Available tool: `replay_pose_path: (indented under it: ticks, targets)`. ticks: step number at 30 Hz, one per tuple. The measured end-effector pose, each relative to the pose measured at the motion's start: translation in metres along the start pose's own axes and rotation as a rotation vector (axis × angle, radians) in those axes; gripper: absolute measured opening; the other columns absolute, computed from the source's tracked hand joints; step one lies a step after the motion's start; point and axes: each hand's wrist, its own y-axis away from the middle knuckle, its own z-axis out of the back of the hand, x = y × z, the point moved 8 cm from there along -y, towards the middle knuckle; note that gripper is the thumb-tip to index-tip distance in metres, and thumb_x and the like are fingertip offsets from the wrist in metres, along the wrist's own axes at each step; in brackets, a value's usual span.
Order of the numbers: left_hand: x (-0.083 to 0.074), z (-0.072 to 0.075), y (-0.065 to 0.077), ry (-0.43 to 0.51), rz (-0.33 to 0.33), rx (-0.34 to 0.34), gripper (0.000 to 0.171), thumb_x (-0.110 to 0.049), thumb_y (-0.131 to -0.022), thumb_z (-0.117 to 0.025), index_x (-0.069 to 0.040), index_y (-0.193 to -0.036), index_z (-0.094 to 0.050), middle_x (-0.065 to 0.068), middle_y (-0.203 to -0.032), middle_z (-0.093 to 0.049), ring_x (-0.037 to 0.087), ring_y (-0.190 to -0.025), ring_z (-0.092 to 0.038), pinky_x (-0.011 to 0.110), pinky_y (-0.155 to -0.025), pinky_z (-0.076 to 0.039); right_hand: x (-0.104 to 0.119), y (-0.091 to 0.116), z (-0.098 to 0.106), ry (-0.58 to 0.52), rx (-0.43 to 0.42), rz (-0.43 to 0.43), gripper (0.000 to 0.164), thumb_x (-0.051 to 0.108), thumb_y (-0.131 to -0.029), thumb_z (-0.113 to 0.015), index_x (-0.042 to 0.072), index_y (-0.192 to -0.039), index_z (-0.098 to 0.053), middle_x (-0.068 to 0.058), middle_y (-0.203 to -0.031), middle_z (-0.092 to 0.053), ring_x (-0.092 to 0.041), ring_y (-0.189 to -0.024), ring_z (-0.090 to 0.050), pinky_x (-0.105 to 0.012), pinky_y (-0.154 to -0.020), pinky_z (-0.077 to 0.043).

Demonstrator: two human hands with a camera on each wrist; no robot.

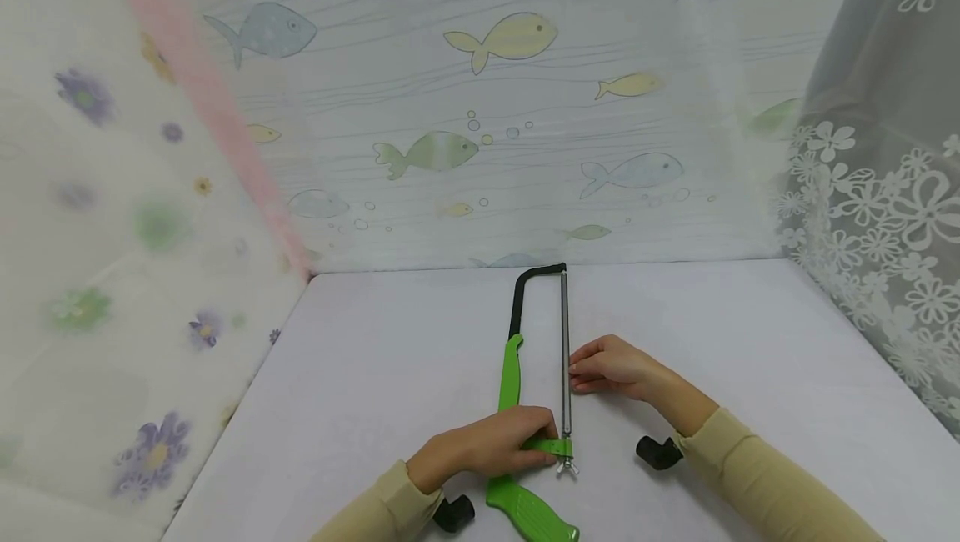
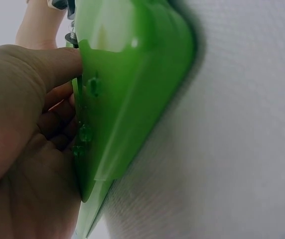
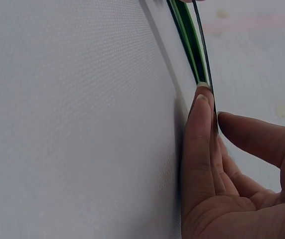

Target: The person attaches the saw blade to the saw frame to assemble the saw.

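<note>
Green bracket at the near end of a hacksaw is held by the left grip, which is closed up on it between thumb and curled fingers. Partway along, the thin grey blade is pinched by the right grip, thumb on one face and fingers on the other, with hardly any gap left. A silver wing nut can be seen just past the bracket, on the near-edge side. So yeah, the saw is laid roughly mid-counter: its black front bow is stretched almost to the back edge, the handle is pointed toward the near edge, and the blade is set on the side facing the right edge. Further out, a fish-print curtain is hung behind the back edge, a flowered sheet along the left edge, and a lace curtain along the right.
</note>
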Motion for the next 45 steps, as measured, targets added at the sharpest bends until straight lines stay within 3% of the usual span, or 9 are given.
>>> replay_pose_path:
  ticks: [9,36,41,45]
  targets:
    - [-0.001,0.002,0.001,0.026,0.000,-0.006,0.012,-0.025,-0.104,-0.063,-0.015,-0.110,-0.061,-0.014,-0.098,-0.059,-0.004,-0.089,-0.053,0.015,-0.082,-0.046,0.000,-0.001,0.001,0.008,0.012,0.004,0.026,-0.003,-0.098,-0.061,-0.017,-0.119,-0.058,-0.011,-0.091,-0.068,-0.016,-0.081,-0.070,-0.031,-0.078,-0.059]
    - [-0.001,0.001,0.002,0.037,-0.022,-0.021,0.014,-0.026,-0.104,-0.063,-0.014,-0.111,-0.061,-0.014,-0.099,-0.059,-0.005,-0.088,-0.052,0.014,-0.081,-0.045,0.004,0.001,-0.005,0.084,0.029,0.036,0.027,-0.003,-0.097,-0.060,-0.019,-0.118,-0.056,-0.012,-0.090,-0.068,-0.018,-0.080,-0.069,-0.033,-0.077,-0.059]
    - [-0.002,0.001,0.001,0.024,-0.018,-0.017,0.013,-0.025,-0.104,-0.063,-0.014,-0.111,-0.061,-0.014,-0.099,-0.059,-0.004,-0.088,-0.051,0.014,-0.080,-0.045,0.006,0.006,-0.005,0.182,0.014,0.088,0.027,0.000,-0.097,-0.062,-0.018,-0.117,-0.058,-0.013,-0.090,-0.070,-0.019,-0.078,-0.070,-0.034,-0.074,-0.059]
    - [-0.002,0.000,0.001,0.025,-0.009,-0.015,0.013,-0.025,-0.104,-0.063,-0.014,-0.111,-0.060,-0.014,-0.097,-0.058,-0.004,-0.086,-0.050,0.014,-0.079,-0.044,0.010,0.018,-0.008,0.359,-0.038,0.150,0.024,0.008,-0.097,-0.065,-0.012,-0.111,-0.064,-0.011,-0.086,-0.071,-0.020,-0.075,-0.070,-0.034,-0.069,-0.058]
